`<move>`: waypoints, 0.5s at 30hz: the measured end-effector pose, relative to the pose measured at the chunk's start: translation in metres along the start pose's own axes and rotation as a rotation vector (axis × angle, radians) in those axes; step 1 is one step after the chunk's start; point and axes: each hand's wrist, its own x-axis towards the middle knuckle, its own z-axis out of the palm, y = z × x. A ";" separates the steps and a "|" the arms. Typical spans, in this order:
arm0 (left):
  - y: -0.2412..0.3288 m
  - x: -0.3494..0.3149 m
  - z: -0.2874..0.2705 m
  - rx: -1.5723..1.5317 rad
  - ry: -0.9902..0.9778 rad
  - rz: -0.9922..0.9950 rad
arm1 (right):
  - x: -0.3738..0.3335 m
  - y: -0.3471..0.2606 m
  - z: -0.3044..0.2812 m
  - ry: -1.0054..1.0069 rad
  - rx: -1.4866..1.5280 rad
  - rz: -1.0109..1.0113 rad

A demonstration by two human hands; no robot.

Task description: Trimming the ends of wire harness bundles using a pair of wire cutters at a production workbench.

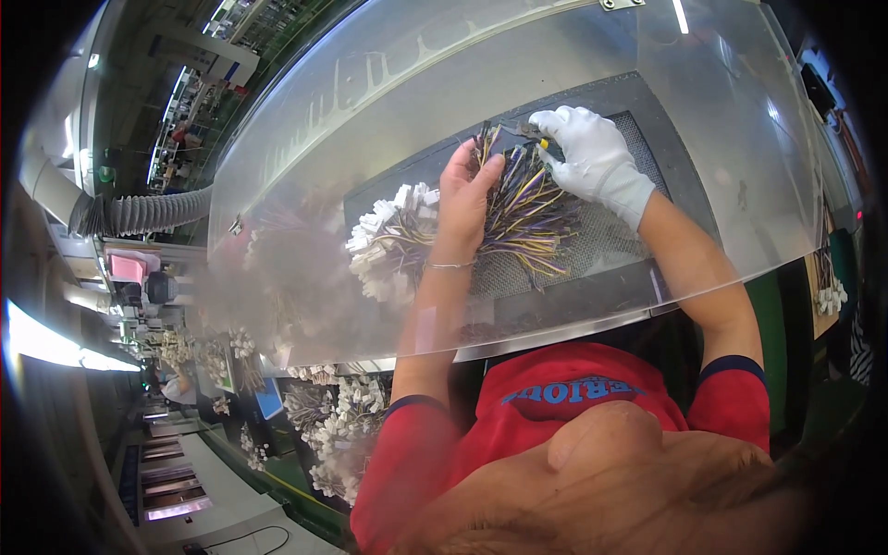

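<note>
Under a clear hood, a bundle of thin wires (pixel 529 222) in yellow, purple and black lies on a dark mesh-topped work surface (pixel 606 245). White plastic connectors (pixel 381 231) sit at the bundle's left end. My bare left hand (pixel 467 190) is closed, pinching a few wire ends between thumb and fingers. In a white glove, my right hand (pixel 587 157) is closed around small hand cutters (pixel 525 131) with a bit of yellow on the handle. Their dark jaws point left toward the wire ends by my left fingertips. Whether the jaws touch a wire I cannot tell.
The transparent hood (pixel 749 176) arches over both forearms, its lower edge crossing them. More bundles with white connectors (pixel 342 421) lie below left, near a blue tray (pixel 268 398). A grey ribbed hose (pixel 162 211) meets the hood's left side. Another person (pixel 176 388) is far left.
</note>
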 end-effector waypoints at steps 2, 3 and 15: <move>0.001 -0.001 0.000 0.008 -0.017 -0.003 | 0.000 -0.002 -0.002 -0.021 0.017 0.017; 0.001 -0.001 -0.001 -0.011 -0.039 -0.004 | 0.000 -0.002 -0.003 -0.042 0.034 0.033; 0.004 -0.004 0.003 -0.032 -0.076 -0.007 | 0.001 -0.006 -0.001 -0.181 0.085 0.143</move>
